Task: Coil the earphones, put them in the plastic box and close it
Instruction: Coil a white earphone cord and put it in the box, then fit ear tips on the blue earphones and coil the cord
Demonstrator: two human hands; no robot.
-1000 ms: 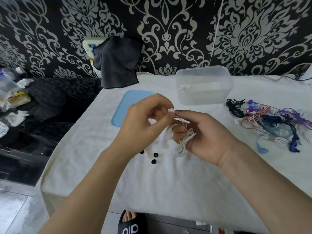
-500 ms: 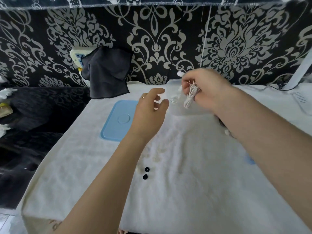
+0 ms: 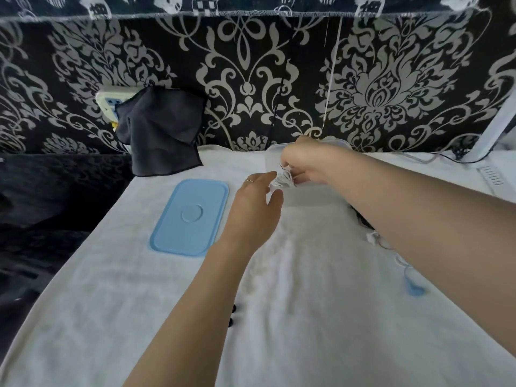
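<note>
My right hand (image 3: 304,163) pinches a coiled bundle of white earphones (image 3: 283,178) over the open clear plastic box (image 3: 339,142), whose front part is hidden by the hand and arm. Just left of the box's front corner, my left hand (image 3: 255,208) reaches forward with loose fingers, its fingertips close to the bundle, holding nothing. The box's light blue lid (image 3: 191,216) lies flat on the white cloth (image 3: 139,317), left of my left hand.
A dark cloth (image 3: 160,129) hangs over a power strip (image 3: 107,100) at the back left. Loose earphones, one with a blue tip (image 3: 414,289), show beside my right forearm. Two small black ear tips (image 3: 232,314) lie near my left forearm.
My right hand has carried the coiled white earphones from the table's middle out to the box and lowered them. My left hand let go and followed forward. The view has tilted up.
</note>
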